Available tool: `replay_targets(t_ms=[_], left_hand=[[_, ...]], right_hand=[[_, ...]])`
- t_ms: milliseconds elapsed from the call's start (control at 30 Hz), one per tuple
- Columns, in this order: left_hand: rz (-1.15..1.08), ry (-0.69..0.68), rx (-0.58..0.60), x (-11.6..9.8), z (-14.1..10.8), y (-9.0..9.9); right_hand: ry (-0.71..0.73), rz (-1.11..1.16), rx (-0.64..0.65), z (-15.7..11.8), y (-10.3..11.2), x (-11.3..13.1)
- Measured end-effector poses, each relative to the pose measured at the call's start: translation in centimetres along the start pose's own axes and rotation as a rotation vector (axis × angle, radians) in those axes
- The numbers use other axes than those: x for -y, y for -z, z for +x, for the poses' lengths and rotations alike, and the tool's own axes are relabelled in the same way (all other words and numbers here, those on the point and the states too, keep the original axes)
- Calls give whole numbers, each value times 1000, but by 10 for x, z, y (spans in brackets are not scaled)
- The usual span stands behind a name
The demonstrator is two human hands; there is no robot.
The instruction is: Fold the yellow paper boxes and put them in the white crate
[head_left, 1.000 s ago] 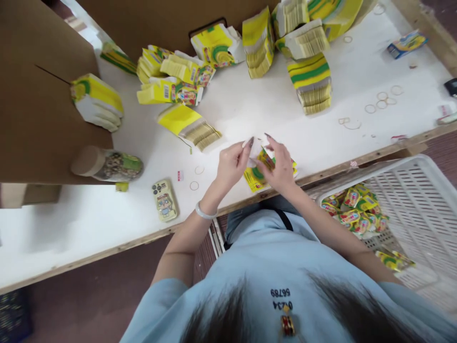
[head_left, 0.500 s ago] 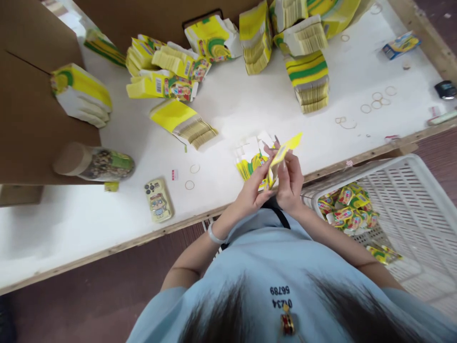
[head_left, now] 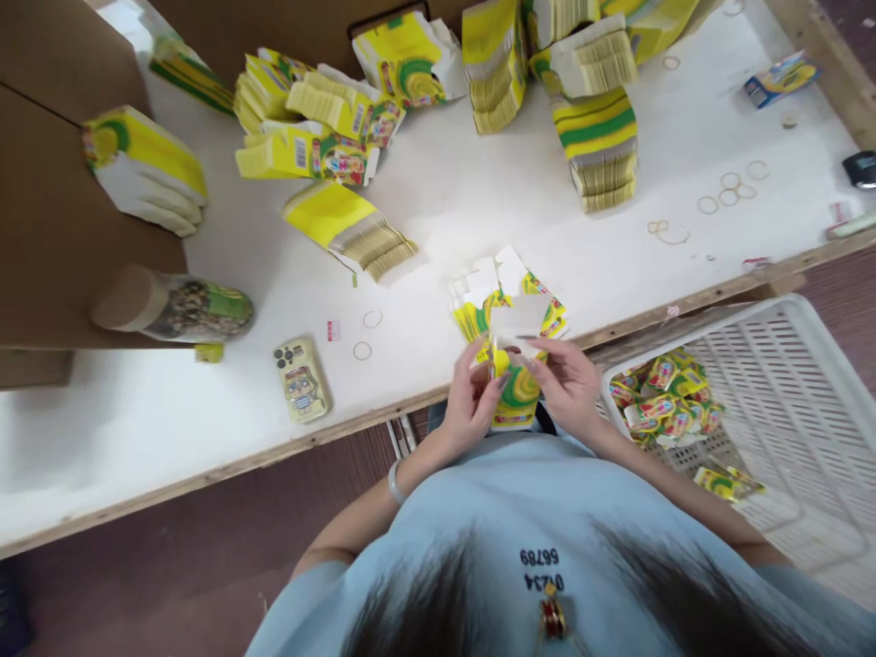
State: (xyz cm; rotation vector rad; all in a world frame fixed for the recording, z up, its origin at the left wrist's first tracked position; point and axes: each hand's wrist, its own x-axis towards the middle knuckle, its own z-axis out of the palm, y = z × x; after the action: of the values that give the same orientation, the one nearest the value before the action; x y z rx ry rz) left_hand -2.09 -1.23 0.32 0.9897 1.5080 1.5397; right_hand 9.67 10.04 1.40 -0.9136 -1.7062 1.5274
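Between my two hands, just over the table's front edge, is a small yellow and green printed carton (head_left: 516, 401) with its pale flap standing up at the top. My left hand (head_left: 472, 392) grips the carton's left side, thumb on its front. On the other side my right hand (head_left: 567, 381) pinches it near the flap, fingers and thumb closed on the card. Right behind the carton, a fanned batch of similar cartons (head_left: 472, 315) with white flaps lies on the table, partly covered by the held one.
Stacks of flat cartons (head_left: 349, 224) lie along the back of the white table (head_left: 438, 210). On the left are a phone (head_left: 302, 381) and a jar (head_left: 198, 308). Rubber bands (head_left: 729, 188) lie on the right. A white plastic crate (head_left: 780, 383) below the right edge holds several filled cartons.
The carton has turned from edge-on to show its printed front, and moved down toward my body. Both hands have shifted apart to its two sides. The fanned cartons behind are more exposed.
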Motion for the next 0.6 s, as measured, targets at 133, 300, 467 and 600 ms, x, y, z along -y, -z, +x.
replay_targets(t_ms=[133, 300, 467, 600], left_hand=[[17, 72, 138, -3, -13, 15], [11, -15, 103, 0, -10, 17], [67, 4, 190, -7, -3, 22], [197, 54, 171, -18, 0, 28]], right_hand=[[-36, -77, 236, -10, 18, 2], [74, -199, 149, -12, 23, -3], [270, -169, 501, 0, 40, -4], [88, -53, 534, 1, 41, 8]])
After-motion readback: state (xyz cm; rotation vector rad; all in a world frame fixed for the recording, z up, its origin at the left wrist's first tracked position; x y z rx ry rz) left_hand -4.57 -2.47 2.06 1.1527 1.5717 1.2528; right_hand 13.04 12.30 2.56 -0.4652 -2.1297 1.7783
